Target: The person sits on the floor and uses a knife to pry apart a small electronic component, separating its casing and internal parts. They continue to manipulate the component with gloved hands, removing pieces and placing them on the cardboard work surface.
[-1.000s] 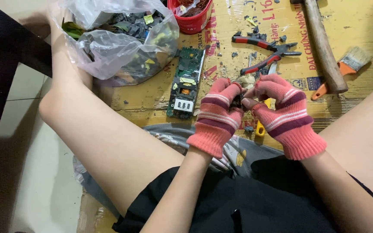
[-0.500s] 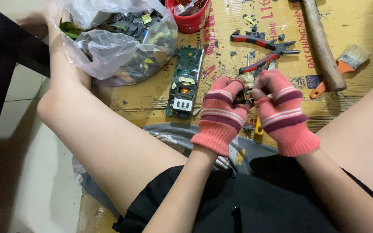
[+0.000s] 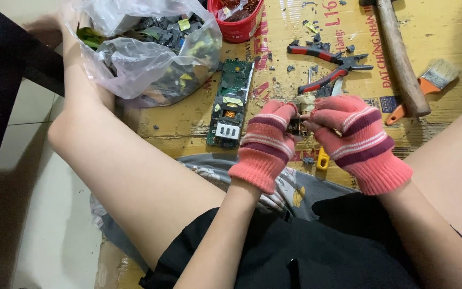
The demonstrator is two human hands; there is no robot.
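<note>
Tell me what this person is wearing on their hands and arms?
Both hands wear knitted gloves in coral pink with stripes of dark maroon and pale pink across the back, and a ribbed cuff at the wrist. The left hand and the right hand match. The gloves seem to leave the fingertips uncovered. Above the cuffs the forearms are bare: no sleeves, watch or bracelets in view.

Head camera, looking steeply down, close over lap.

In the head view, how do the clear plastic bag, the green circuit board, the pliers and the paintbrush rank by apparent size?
1. clear plastic bag
2. green circuit board
3. pliers, looking close to the board
4. paintbrush
</note>
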